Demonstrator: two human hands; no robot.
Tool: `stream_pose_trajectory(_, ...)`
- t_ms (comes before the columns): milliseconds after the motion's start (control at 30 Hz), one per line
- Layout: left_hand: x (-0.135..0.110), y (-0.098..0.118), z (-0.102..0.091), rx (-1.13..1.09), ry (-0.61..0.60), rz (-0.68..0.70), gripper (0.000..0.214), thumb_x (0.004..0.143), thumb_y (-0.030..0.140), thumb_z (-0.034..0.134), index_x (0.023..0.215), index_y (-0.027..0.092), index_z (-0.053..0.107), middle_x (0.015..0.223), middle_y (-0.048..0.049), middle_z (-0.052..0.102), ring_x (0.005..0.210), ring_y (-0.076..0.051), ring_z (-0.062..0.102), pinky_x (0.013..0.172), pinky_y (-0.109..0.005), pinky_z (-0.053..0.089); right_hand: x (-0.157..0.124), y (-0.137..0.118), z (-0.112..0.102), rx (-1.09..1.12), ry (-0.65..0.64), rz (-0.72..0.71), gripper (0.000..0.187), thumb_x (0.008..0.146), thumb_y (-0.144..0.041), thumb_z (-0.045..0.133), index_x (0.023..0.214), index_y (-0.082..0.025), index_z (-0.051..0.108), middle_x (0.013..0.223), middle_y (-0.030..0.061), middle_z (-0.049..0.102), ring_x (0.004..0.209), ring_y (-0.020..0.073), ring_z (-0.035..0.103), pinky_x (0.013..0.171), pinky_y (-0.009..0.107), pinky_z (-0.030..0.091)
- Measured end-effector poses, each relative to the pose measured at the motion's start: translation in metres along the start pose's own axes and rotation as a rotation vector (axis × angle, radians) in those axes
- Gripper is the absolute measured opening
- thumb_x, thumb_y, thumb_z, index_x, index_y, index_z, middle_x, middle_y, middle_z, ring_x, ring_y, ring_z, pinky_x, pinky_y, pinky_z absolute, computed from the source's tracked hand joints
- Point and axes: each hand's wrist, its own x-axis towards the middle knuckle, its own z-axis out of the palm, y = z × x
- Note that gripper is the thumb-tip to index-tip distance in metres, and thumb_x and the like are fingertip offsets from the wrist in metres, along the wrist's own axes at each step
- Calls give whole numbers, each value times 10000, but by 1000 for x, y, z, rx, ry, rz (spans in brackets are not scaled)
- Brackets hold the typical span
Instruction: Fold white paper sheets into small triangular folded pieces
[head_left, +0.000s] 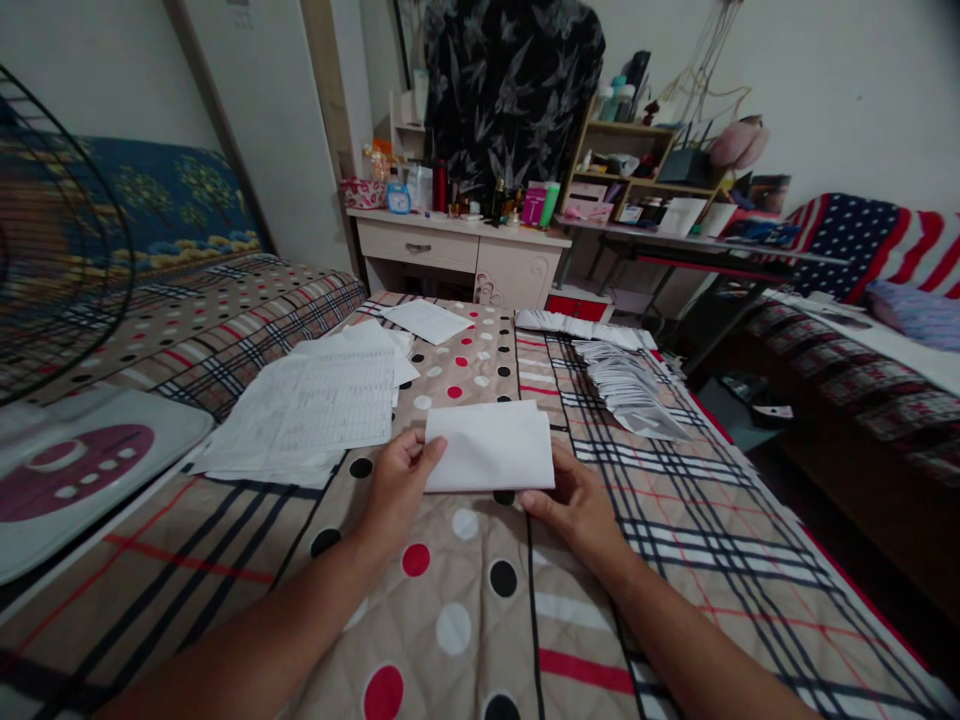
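A folded white sheet of paper (pixel 487 448) lies in front of me just over the bed cover, its fold along the near edge and a slightly offset layer at the top right. My left hand (pixel 405 470) grips its left edge, thumb on top and fingers curled beneath. At the lower right corner is my right hand (pixel 574 500), with the thumb by the near edge and the fingers partly hidden behind the right side. Left of the sheet, a loose pile of printed papers (pixel 315 400) is spread out. Several folded papers (pixel 626 390) lie overlapped in a row at the right.
The patterned bed cover (pixel 450 630) fills the foreground. A fan (pixel 60 230) and a white and purple appliance (pixel 90 470) stand at the left. Another paper (pixel 429 320) lies farther back. Beyond the bed are a dresser (pixel 420 245) and a cluttered shelf (pixel 622 185).
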Motion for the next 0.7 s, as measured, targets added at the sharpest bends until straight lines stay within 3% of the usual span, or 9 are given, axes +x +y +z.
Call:
stream_pose_trajectory(167,0,5,3,3,12,1,320,757,412,704,929,151,636,887,-57,709,781,-180,655,697,-267,501,-2,13,2,-74,46,72,231,736,-341,761,924,-206,758,1031,74,725,940,237,645,860,373,507)
stream_pose_trajectory(367,-3,8,7,-14,-42,37,378,682,331,776,998,152,672,1006,-79,730,884,-210,677,808,-321,529,0,11,3,34,66,171,249,701,-380,781,868,-196,774,973,73,738,869,225,652,791,353,525)
stream_pose_trajectory(533,-4,7,6,46,-42,23,354,642,313,804,943,156,706,961,-72,745,854,-219,686,776,-319,536,1,4,3,50,127,183,241,757,-429,719,805,-200,779,1011,65,709,906,224,628,760,321,514)
stream_pose_trajectory(700,-5,6,4,110,15,-17,346,688,392,771,928,146,729,913,-75,750,784,-207,675,680,-285,517,0,3,6,21,83,217,242,727,-397,746,667,-163,746,799,50,688,727,180,579,653,285,464)
